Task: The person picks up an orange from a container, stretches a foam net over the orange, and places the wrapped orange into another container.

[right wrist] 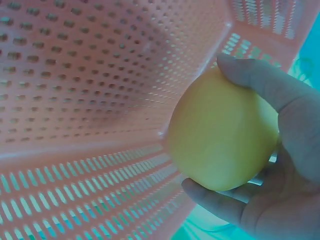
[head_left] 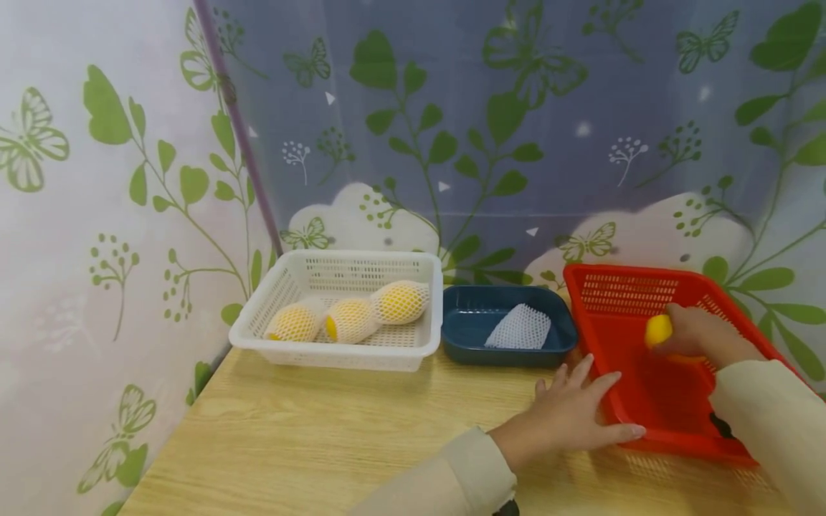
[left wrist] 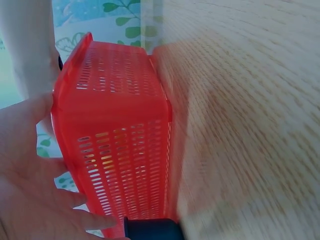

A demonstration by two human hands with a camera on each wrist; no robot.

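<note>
My right hand [head_left: 703, 335] is inside the red basket [head_left: 677, 438] at the right, gripping a smooth yellow mango [right wrist: 220, 132]. In the right wrist view the thumb lies over one side of the fruit and fingers curl under the other, close to the basket's slotted wall. My left hand [head_left: 564, 416] rests against the near left corner of the basket, fingers spread and thumb at the front rim. A dark blue tray [head_left: 510, 355] stands just beyond those fingertips, with a crumpled white foam net [head_left: 520, 328] in it.
At the left, a white basket [head_left: 348, 357] contains three yellow fruits in foam nets, among them a middle fruit [head_left: 351, 321]. All the containers stand on a wooden table [head_left: 290, 430]. A patterned curtain [head_left: 413, 129] hangs right behind them.
</note>
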